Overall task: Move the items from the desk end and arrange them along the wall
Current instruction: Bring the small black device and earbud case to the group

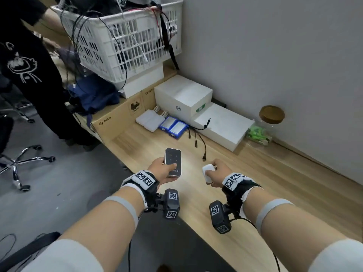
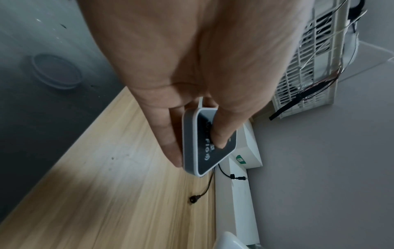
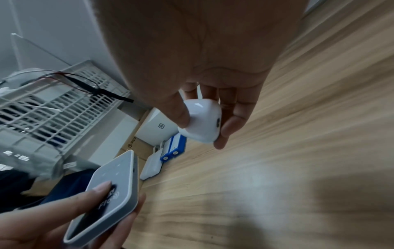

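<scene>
My left hand (image 1: 164, 169) grips a flat black-faced device with a grey rim (image 1: 172, 160), thumb on its face, above the desk's near left edge. The same device (image 2: 210, 143) fills the left wrist view and shows in the right wrist view (image 3: 110, 190). My right hand (image 1: 216, 170) holds a small white rounded charger block (image 1: 207, 172) between thumb and fingers; in the right wrist view the block (image 3: 201, 121) hangs above the wooden desk (image 3: 277, 151). Along the wall stand two white boxes (image 1: 183, 95) (image 1: 222, 125) and a cork-lidded glass jar (image 1: 270, 122).
Two blue battery packs (image 1: 173, 127) and white adapters (image 1: 149, 120) lie by a cardboard box (image 1: 115, 122). A white basket (image 1: 125, 40) full of cables sits on top. Loose black cable ends (image 1: 202, 146) lie mid-desk. A person in black (image 1: 29, 65) stands left, office chair (image 1: 23, 161) nearby.
</scene>
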Tool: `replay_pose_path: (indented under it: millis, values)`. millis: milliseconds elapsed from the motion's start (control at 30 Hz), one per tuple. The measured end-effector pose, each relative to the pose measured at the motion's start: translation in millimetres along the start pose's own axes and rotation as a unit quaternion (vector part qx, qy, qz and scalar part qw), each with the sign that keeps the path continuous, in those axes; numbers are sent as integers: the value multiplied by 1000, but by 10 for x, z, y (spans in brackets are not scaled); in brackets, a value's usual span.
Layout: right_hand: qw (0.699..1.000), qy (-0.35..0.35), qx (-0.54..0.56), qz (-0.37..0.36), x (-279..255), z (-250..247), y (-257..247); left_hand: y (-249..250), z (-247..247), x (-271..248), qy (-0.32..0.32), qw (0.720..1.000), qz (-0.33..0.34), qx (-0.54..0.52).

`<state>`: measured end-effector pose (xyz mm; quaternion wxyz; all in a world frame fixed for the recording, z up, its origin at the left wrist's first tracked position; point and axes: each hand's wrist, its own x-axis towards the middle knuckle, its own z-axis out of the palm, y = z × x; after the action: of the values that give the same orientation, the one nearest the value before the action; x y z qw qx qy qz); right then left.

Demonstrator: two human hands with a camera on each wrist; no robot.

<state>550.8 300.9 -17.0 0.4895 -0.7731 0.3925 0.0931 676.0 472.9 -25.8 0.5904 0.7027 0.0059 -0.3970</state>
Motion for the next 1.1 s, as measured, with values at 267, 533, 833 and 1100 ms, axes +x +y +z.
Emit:
replay_pose_path:
  millis: [267,533,833,1100]
  values:
    - [997,-1,53,65,506,248,-182,192,-289,833,19,996,-82,38]
    - [996,-31,35,78,1620,479,-176,353,-553,1635,54,987,-137,60]
    - [994,-30,17,105,2013,572,-500,400,-642,2401,59,980,-191,-9]
    - [986,-10,59,152,2392,751,-435,302,-792,3127,57,977,-185,84]
